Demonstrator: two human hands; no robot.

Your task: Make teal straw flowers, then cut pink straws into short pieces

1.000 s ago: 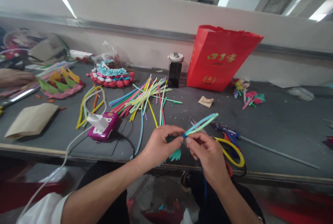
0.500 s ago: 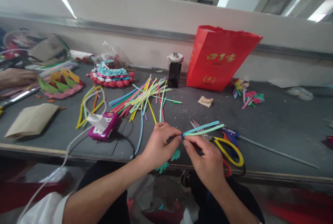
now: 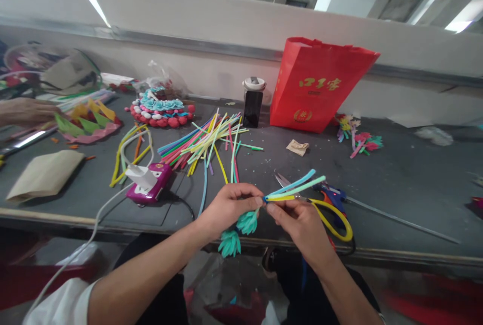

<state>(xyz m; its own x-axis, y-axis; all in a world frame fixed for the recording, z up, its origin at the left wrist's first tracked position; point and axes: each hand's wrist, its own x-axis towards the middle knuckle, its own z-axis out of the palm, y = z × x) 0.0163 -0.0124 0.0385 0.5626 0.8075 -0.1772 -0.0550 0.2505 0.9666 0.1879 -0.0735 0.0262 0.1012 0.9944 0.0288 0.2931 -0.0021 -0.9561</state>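
Observation:
Above the table's front edge, both hands meet at a small bunch of pipe cleaners (image 3: 294,185), with light blue, mint and yellow ends fanning right. A dark blue wrap shows at the pinch point. My left hand (image 3: 233,209) is closed on the bunch's left end, and two teal pipe-cleaner flowers (image 3: 247,222) hang below it. My right hand (image 3: 302,222) is closed, thumb and fingers pinching just right of the wrap. Behind the right hand lie scissors (image 3: 334,219) with yellow handles, partly hidden, and a blue glue gun (image 3: 335,199) with a long glue stick.
Loose pipe cleaners (image 3: 207,139) lie mid-table. A purple power socket (image 3: 151,189) with a white plug sits left. A black bottle (image 3: 252,106) and a red bag (image 3: 322,86) stand behind. Another person's hand (image 3: 26,112) is at far left, near a paper-like crown (image 3: 88,124).
The bunch has turned in my fingers, so the yellow strand now shows beneath the mint one. The teal flowers have swung up into fuller view below my left hand.

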